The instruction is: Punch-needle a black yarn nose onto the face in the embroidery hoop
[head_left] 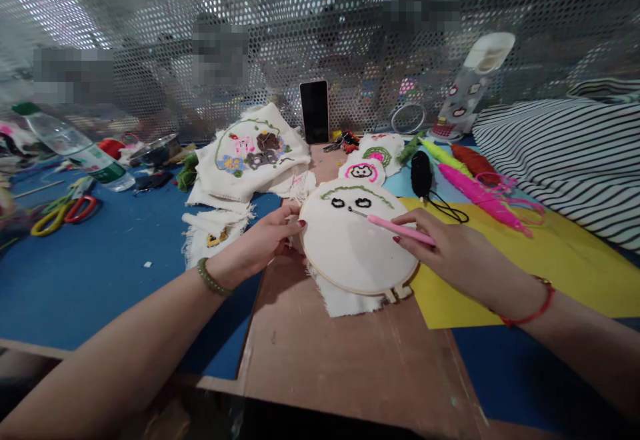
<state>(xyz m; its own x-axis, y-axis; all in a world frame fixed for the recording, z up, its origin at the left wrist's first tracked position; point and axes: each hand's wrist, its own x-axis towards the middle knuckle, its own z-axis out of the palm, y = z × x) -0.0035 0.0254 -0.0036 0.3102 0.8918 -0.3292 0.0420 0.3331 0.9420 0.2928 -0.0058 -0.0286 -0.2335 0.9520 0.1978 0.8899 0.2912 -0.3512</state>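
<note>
My left hand [280, 230] grips the left rim of a round embroidery hoop [357, 253], thumb on top and fingers underneath. White cloth is stretched in the hoop, bearing two black stitched rings and a green stitched arc near its far edge. In my right hand [435, 247] is a pink-handled punch needle [400, 229], pinched between thumb and fingers. Its metal tip meets the cloth at a small black spot just below the black rings. Frayed cloth hangs out under the hoop's near edge, beside the wooden clamp [397, 293].
Behind the hoop lie embroidered cloths [260, 150] and a phone [315, 112] propped upright. Black yarn [423, 173] and pink yarn [475, 193] rest at right near striped fabric [565, 153]. Scissors [65, 213] and a water bottle [80, 150] are at left. A perforated metal panel [275, 47] stands behind.
</note>
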